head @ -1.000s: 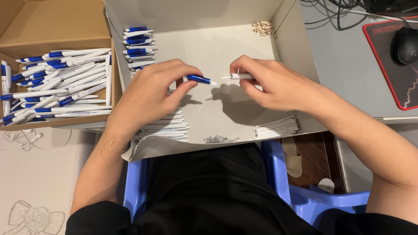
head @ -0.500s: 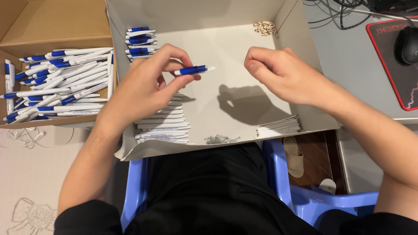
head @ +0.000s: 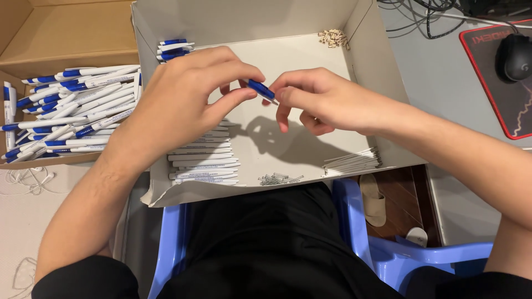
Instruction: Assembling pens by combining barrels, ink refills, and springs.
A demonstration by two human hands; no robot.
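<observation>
— Over the middle of the white cardboard box (head: 377, 66) on my lap, what are my hands doing?

— Both meet on one small blue pen part (head: 261, 89). My left hand (head: 183, 102) pinches its end at ten o'clock between thumb and forefinger; my right hand (head: 316, 99) closes its fingertips on the end at four o'clock. The piece hangs above the box floor, not touching it.

— What lies in the box beneath me?

— At seven o'clock from the part, a stack of white pen barrels (head: 202, 160), partly under my left wrist. At six o'clock, near the front wall, a small heap of metal springs (head: 280, 178). At four o'clock, a flat bundle of thin white refills (head: 353, 161). At one o'clock, in the far corner, a little pile of tan bits (head: 332, 37); too small for me to tell what they are. At eleven o'clock, a few blue-and-white pen pieces (head: 173, 50) peek out past my left knuckles.

— And outside the box?

— At nine o'clock, a brown carton (head: 77, 33) holds a heap of finished blue-and-white pens (head: 66, 108). At two o'clock, on the grey tabletop (head: 443, 72), a black mouse (head: 515, 55) sits on a red-edged mouse pad (head: 510, 111). Under me is a blue plastic chair (head: 388, 249).
</observation>
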